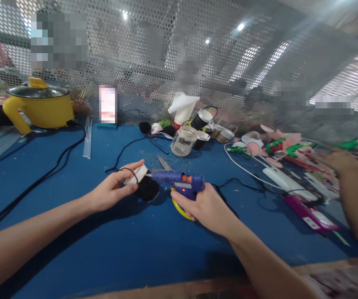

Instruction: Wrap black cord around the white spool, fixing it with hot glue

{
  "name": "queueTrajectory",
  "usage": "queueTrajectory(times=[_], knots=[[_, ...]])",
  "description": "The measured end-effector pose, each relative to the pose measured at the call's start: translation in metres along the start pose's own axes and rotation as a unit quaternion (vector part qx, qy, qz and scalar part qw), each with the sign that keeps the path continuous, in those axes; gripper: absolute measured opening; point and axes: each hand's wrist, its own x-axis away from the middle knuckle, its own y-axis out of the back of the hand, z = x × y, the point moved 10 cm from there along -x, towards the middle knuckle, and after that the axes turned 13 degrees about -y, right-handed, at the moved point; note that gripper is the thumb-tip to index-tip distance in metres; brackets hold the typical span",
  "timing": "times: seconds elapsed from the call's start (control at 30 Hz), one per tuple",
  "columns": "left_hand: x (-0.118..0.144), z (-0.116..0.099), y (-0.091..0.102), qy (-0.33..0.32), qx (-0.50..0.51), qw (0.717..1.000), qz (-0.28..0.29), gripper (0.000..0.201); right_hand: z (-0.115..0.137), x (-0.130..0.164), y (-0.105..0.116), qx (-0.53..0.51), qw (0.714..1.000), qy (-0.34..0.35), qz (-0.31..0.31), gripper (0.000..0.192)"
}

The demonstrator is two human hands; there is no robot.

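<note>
My right hand grips a blue hot-glue gun with an orange switch and a yellow trigger, its nozzle pointing left. My left hand holds a small white piece with black yarn wound on it, right at the nozzle tip. A thin black string loops from the piece over my fingers. Both hands hover just above the blue table.
A yellow electric pot stands at the back left, its black cord crossing the table. A glass jar, paper cups, scissors and felt craft pieces lie behind. Another person's arm reaches in at right near a pink tool.
</note>
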Motion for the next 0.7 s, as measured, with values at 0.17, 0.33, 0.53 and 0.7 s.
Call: queueTrajectory(times=[0.17,0.33,0.53,0.7], knots=[[0.000,0.000,-0.001,0.007,0.008,1.000,0.001,0.023,0.002,-0.002,0.007,0.011,0.999,0.006,-0.037,0.029],[0.000,-0.003,-0.001,-0.003,-0.004,1.000,0.009,0.021,-0.001,0.000,-0.002,0.007,1.000,-0.010,0.009,0.026],[0.000,-0.005,0.000,-0.014,-0.019,1.000,0.009,0.019,0.003,0.000,0.004,0.030,0.999,0.015,-0.022,0.028],[-0.001,-0.007,0.000,-0.021,-0.030,0.999,0.015,0.021,0.001,0.001,0.000,0.022,1.000,0.012,0.003,0.023]])
